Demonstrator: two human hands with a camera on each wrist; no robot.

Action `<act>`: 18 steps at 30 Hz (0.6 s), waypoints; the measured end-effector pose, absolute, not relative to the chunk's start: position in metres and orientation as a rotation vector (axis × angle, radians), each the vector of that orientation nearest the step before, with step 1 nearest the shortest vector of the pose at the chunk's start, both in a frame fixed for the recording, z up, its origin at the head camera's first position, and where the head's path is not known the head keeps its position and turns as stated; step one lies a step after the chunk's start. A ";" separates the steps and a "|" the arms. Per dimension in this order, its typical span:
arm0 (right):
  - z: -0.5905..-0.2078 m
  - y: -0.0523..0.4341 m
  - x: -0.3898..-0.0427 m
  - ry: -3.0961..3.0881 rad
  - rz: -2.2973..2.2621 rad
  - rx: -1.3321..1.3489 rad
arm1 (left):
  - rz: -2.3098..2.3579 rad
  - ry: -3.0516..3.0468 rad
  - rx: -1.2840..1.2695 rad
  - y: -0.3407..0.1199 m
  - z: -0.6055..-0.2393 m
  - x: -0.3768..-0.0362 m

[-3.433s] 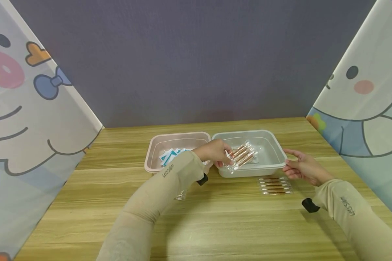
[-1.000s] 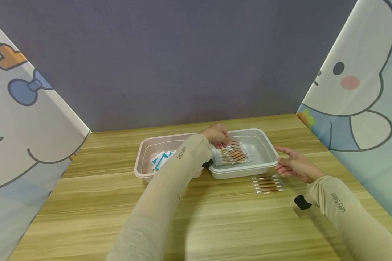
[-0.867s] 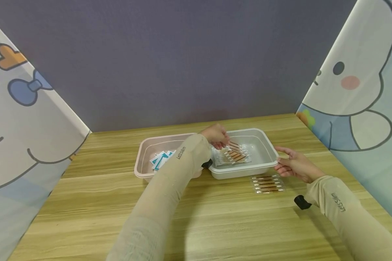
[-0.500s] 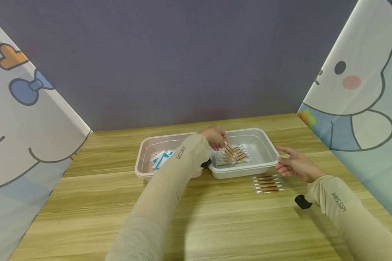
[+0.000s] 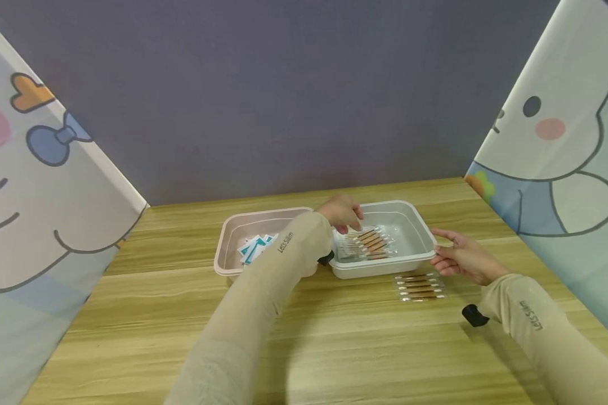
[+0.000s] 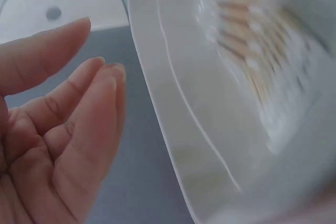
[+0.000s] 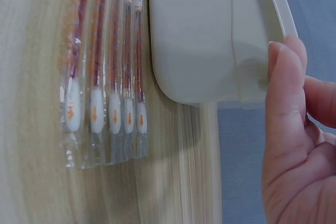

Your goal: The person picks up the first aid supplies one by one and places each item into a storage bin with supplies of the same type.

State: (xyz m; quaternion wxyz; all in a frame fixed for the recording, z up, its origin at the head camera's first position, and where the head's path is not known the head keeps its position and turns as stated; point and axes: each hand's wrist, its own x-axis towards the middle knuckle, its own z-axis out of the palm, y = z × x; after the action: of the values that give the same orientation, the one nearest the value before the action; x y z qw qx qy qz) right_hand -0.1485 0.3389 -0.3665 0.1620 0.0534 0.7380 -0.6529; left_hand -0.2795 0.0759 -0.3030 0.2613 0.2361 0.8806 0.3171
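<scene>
Pink tray [image 5: 231, 247] on the left holds blue-white packets [image 5: 255, 246]. Left hand [image 5: 341, 212] hovers over the white tray [image 5: 421, 233], fingers relaxed and loose, holding nothing; swab packs [image 5: 369, 243] lie inside it, just under the fingertips. Another swab strip [image 5: 419, 286] lies on the table [image 5: 365, 343] in front. Right hand [image 5: 461, 257], fingers straight, touches the tray's right rim

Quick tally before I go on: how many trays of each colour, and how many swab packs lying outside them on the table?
pink tray: 1
grey tray: 1
swab pack on the table: 1
Total: 3
</scene>
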 end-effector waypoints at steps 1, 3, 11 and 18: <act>-0.367 0.339 -0.149 2.107 -1.861 0.153 | 0.857 2.380 0.658 0.078 -0.303 -0.277; -0.368 0.339 -0.149 2.112 -1.856 0.149 | 0.844 2.377 0.687 0.083 -0.302 -0.272; -0.367 0.340 -0.148 2.108 -1.863 0.141 | 0.801 2.319 0.848 0.105 -0.300 -0.247; -0.368 0.340 -0.148 2.109 -1.866 0.146 | 0.734 2.300 0.924 0.121 -0.302 -0.222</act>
State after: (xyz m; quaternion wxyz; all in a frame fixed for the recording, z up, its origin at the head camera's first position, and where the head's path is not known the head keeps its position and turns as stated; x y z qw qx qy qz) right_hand -0.1483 0.3401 -0.3678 0.1602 0.0510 0.7383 -0.6531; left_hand -0.2216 0.1211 -0.3019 0.2748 0.3439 0.8554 0.2731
